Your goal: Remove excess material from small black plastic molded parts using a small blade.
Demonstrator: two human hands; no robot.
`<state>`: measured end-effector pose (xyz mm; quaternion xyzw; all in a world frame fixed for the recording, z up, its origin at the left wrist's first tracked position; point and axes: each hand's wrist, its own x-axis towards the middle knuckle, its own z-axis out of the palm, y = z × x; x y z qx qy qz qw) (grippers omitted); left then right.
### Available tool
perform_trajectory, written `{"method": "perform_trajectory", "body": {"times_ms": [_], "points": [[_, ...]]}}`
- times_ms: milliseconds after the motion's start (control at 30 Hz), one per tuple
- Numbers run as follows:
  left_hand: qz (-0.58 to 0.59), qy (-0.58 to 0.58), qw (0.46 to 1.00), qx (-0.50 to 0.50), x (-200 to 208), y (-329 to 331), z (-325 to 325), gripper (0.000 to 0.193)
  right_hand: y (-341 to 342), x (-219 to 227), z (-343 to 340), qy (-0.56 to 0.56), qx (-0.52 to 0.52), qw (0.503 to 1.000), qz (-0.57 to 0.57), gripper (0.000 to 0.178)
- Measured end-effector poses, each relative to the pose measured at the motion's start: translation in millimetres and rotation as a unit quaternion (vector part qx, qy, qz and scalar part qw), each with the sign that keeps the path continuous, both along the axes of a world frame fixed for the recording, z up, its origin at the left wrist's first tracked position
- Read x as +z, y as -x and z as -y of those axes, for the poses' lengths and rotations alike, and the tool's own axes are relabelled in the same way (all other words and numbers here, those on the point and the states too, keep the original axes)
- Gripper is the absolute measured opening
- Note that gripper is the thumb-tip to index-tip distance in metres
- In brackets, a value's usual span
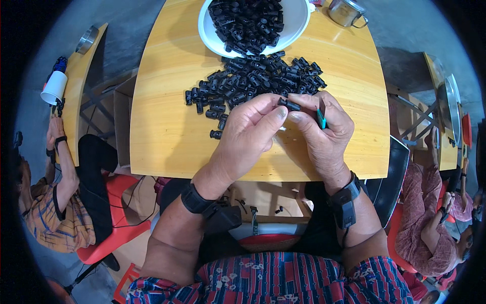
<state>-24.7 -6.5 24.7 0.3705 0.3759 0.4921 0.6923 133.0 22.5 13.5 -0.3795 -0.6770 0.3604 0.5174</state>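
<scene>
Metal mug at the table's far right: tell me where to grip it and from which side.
Likely best by its handle, approached from the near right: the loop juts that way from the rounded body of the metal mug, offering something slim to grasp.

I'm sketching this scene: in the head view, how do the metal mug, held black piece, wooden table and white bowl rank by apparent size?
1. Wooden table
2. White bowl, cut off by the top edge
3. Metal mug
4. Held black piece, though probably nearer the camera
</scene>
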Motion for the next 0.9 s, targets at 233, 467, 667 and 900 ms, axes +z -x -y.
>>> {"method": "perform_trajectory", "body": {"times_ms": [233,467,667,900], "points": [[0.023,0.001,1.0,0.009,-3.4,-2.1,-1.1,0.015,-0.7,3.2,0.6,0.001,-0.007,1.0,0.015,0.023],[0.018,-0.001,1.0,-0.007,-2.2,-1.9,-1.8,0.019,2.7,1.5,0.2,0.078,0.045,0.995,-0.041,0.033],[0.027,-0.003,0.999,-0.035,-5.6,2.2,-3.2,0.014,-0.6,-0.4,-2.2,0.11,0.09,0.989,-0.036,0.039],[0.121,0.062,0.989,-0.05,-3.8,-0.4,-2.6,0.014,0.9,-4.1,-2.0,0.112,0.091,0.986,-0.083,0.046]]}}
